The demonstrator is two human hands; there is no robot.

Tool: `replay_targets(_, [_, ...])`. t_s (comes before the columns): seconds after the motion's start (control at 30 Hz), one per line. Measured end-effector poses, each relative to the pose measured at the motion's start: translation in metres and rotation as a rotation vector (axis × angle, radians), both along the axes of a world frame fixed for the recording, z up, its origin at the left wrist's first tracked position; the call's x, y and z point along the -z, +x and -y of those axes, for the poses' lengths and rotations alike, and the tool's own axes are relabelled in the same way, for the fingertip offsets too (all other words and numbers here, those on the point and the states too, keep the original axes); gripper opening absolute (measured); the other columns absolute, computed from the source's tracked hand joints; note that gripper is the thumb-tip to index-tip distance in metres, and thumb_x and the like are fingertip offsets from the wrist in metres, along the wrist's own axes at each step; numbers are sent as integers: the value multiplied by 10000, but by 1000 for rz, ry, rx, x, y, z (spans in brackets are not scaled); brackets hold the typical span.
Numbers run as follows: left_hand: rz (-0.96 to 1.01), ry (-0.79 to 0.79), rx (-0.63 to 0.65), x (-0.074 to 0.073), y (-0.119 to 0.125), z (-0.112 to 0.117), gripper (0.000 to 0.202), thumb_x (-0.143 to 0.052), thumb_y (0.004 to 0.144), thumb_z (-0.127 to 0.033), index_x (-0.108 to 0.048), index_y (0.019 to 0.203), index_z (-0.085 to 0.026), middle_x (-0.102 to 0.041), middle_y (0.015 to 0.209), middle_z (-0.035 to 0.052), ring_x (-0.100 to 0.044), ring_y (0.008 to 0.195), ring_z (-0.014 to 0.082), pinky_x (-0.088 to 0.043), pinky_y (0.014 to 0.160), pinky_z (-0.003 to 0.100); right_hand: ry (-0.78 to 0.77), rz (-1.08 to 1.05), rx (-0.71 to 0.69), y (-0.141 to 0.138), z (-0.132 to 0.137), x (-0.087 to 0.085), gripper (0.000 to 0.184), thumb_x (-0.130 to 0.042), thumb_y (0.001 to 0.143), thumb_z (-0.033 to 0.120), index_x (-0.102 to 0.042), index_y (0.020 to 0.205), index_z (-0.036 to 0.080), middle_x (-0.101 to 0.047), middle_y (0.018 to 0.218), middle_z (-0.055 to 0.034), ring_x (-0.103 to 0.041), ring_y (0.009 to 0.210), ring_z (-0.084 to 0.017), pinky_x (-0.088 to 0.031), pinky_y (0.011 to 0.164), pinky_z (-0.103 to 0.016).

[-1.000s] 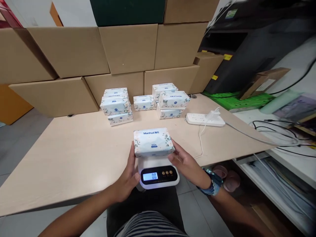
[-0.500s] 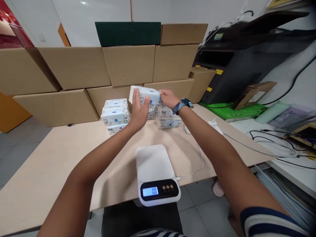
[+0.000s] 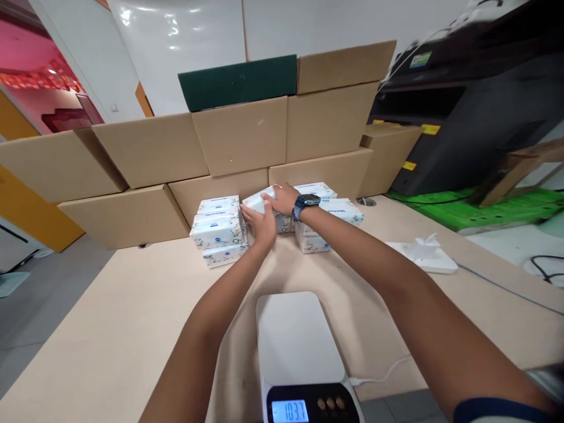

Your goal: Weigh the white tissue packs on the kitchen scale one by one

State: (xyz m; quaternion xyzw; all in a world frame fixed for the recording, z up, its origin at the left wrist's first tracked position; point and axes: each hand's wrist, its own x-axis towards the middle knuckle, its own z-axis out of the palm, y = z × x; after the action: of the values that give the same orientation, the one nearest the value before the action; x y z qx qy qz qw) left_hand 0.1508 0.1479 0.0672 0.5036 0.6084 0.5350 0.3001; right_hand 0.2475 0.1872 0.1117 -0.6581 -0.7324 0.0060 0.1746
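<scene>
Both arms reach to the far side of the beige table (image 3: 110, 329). My left hand (image 3: 263, 222) and my right hand (image 3: 281, 198) close round a white flowered tissue pack (image 3: 259, 203), which sits on top of another pack between two stacks. The left stack of tissue packs (image 3: 218, 230) stands beside my left hand. The right stack of tissue packs (image 3: 329, 218) lies behind my right wrist, which wears a dark watch (image 3: 302, 203). Close to me a white kitchen scale (image 3: 298, 346) has a bare platform, and its lit display (image 3: 289, 410) reads 103.7.
A wall of cardboard boxes (image 3: 240, 138) with a dark green box (image 3: 238, 82) on top lines the table's far edge. A white power strip (image 3: 423, 257) with a cable lies at the right. A black machine (image 3: 476, 117) stands on a green mat (image 3: 480, 211).
Both hands lifted the tissue pack off the scale, carried it away from me and lowered it between the stacks. The view tilted up and the scale display went from 0.0 to 103.7.
</scene>
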Motion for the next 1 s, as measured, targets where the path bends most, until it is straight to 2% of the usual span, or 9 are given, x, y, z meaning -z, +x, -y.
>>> replay_targets(0.2, [-129,-27,-54,5,10,-17,871,-456,1056,-440,-77,1712,-10,20,1839,216,56,1721,243,-36,1396,357,-28,234,-27,2,9,14,586,-454,1062,325,-503,1517,-42,-529,1584,-330,-530,1478,-404,-245,1290,-531])
replay_targets(0.37, [-134,-79,-5,-5,14,-30,899,-410,1068,-494,-59,1713,25,103,1824,227,126,1705,258,15,1386,365,5,320,-34,0,11,20,553,-323,1075,217,-472,1549,-26,-533,1594,-320,-523,1488,-386,-274,1269,-551])
replay_targets(0.43, [-79,-131,44,-10,14,-15,884,-359,1081,-539,-59,1724,-11,152,1818,206,131,1701,261,7,1386,382,19,335,-43,0,10,24,556,-321,1072,205,-470,1554,-28,-553,1580,-316,-536,1478,-384,-301,1256,-541])
replay_targets(0.53, [25,-146,226,-11,6,38,849,-286,1077,-654,-103,1747,-166,138,1837,110,88,1707,234,-44,1392,402,41,344,-44,-1,8,29,574,-352,1065,203,-447,1563,-65,-558,1565,-344,-559,1460,-398,-334,1236,-538])
replay_targets(0.67, [-55,28,559,6,-37,126,828,-322,1031,-770,-174,1735,-359,61,1858,-26,70,1720,213,-84,1406,436,76,331,-47,-6,18,28,683,-492,1031,228,-343,1642,-38,-420,1677,-348,-446,1564,-438,-235,1295,-616])
replay_targets(0.73, [-125,148,638,19,-72,150,832,-317,1020,-794,-190,1726,-372,45,1864,-4,30,1730,246,-88,1408,488,162,280,-85,-6,35,22,743,-567,1004,246,-327,1672,28,-360,1729,-310,-382,1608,-445,-180,1312,-672])
replay_targets(0.87, [-220,247,512,53,-146,156,863,-324,993,-836,-369,1650,-278,-247,1817,145,-209,1704,334,-186,1385,579,458,21,-310,9,97,30,619,-533,1049,392,-489,1606,126,-506,1674,-215,-489,1557,-376,-305,1308,-635])
replay_targets(0.93, [-232,165,446,74,-171,154,840,-295,1006,-825,-454,1589,-242,-426,1720,183,-377,1632,345,-262,1354,607,562,-166,-416,23,133,51,523,-476,1076,466,-620,1493,185,-660,1539,-165,-613,1450,-310,-464,1236,-532])
replay_targets(1.0, [-235,110,414,94,-185,155,844,-297,994,-840,-503,1542,-233,-498,1659,195,-447,1584,349,-304,1334,614,625,-351,-376,38,164,80,463,-445,1087,503,-732,1322,227,-782,1337,-137,-732,1268,-272,-596,1070,-452])
